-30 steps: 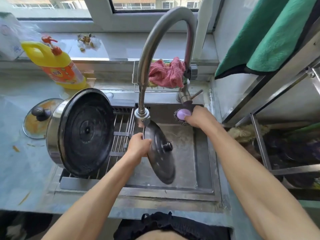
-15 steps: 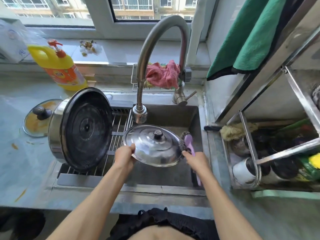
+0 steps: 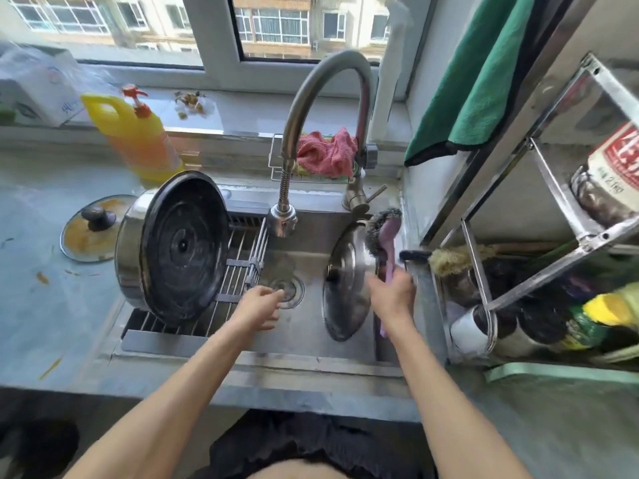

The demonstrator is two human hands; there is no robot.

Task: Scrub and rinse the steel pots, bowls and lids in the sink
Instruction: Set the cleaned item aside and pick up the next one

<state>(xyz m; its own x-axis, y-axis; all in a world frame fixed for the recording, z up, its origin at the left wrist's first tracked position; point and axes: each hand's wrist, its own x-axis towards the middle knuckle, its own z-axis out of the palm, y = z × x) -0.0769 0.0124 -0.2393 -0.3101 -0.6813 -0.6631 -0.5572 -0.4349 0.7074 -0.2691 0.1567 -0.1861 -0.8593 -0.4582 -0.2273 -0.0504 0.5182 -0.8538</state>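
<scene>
At my kitchen sink (image 3: 349, 357), the big steel pot (image 3: 173, 247) lies on its side on the wire rack (image 3: 238, 271) over the left half, its blackened base facing me and its mouth pointing away toward the counter. The steel lid (image 3: 345, 281) stands on edge against the sink's right wall, long axis running from the tap end toward me, its shiny domed top and dark knob facing left. My right hand (image 3: 390, 299) grips the purple-handled scrubbing brush (image 3: 385, 236), whose dark bristle head points away from me and touches the lid's upper rim. My left hand (image 3: 257, 307) hovers open and relaxed over the drain (image 3: 287, 288), holding nothing. A yellow detergent bottle (image 3: 135, 136) stands behind the pot; its label is too blurred to read.
</scene>
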